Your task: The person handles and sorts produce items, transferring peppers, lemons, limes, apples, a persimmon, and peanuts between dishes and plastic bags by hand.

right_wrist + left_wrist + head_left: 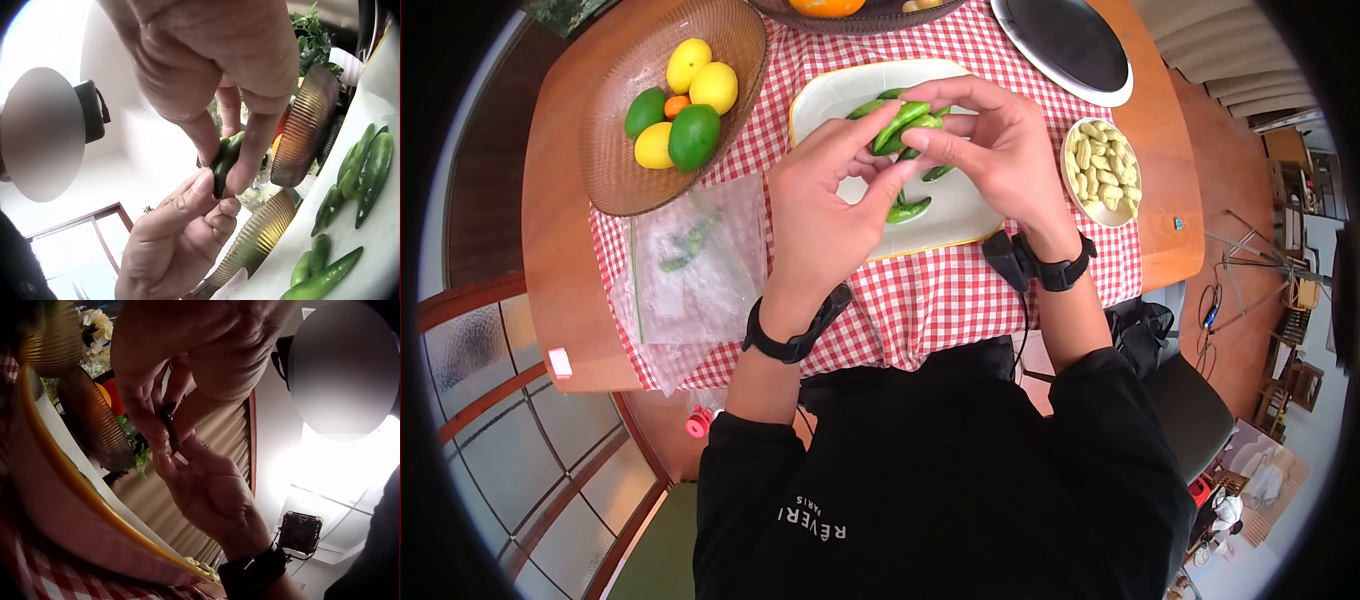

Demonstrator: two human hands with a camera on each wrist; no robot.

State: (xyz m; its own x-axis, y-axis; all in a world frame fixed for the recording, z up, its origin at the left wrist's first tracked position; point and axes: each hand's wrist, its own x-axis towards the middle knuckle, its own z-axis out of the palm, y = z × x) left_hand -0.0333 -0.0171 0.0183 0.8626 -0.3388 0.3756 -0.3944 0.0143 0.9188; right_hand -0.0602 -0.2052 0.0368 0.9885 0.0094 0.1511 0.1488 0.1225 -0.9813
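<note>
Both hands meet over a white tray [825, 95] with a yellow rim. Between their fingertips are green chili peppers [900, 125], held close together and raised off the tray. My left hand [825, 200] pinches them from the left side. From the right, my right hand [1005, 150] grips them between thumb and fingers. In the right wrist view the held peppers [226, 164] point downward, with fingertips covering part of them. More green chili peppers [376, 178] lie in the tray, some hidden beneath the hands in the head view.
Left of the tray, a clear plastic bag [700, 300] holds a little green material. Beyond it stands a brown ribbed bowl [615, 150] with lemons and green fruit. A bowl of pale, peanut-like pods [1105, 170] sits at right, near a dark silver-rimmed plate [1070, 45].
</note>
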